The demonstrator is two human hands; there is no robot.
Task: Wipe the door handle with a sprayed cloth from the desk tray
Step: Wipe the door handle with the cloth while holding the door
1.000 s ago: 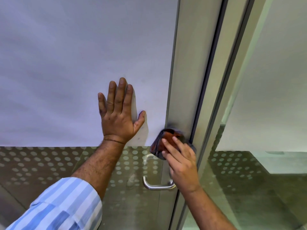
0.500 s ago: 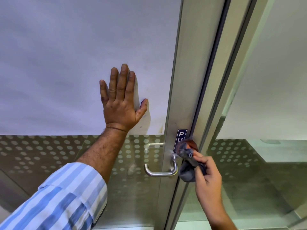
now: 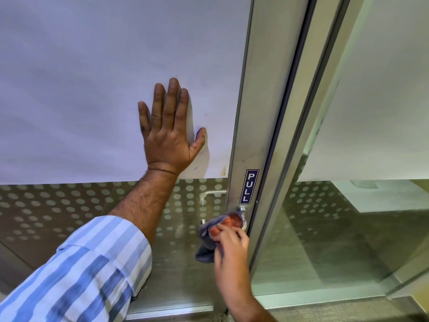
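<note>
- Under my right hand [image 3: 228, 242], the cloth [image 3: 210, 238] is bunched over the door handle [image 3: 242, 214], grey outside with an orange fold showing just above my fingertips [image 3: 222, 228].
- My right fingers are curled and pinching that cloth, pressing it against the handle's base just below the PULL sticker [image 3: 249, 187]; only the round metal stub and a sliver of the lever peek out beside them.
- My left hand [image 3: 168, 133] is flat and spread on the frosted panel [image 3: 92, 89], well up and to the left of the wiping fingers, gripping nothing, just bracing the door [image 3: 250, 112].
- The step, as I judge it: the wipe itself, working at the handle's root by the metal stile.
- Next, I reckon, I need to slide the cloth leftward along the lever toward its free end, wrapping round the bar so the underside gets covered, with the door held steady.
</note>
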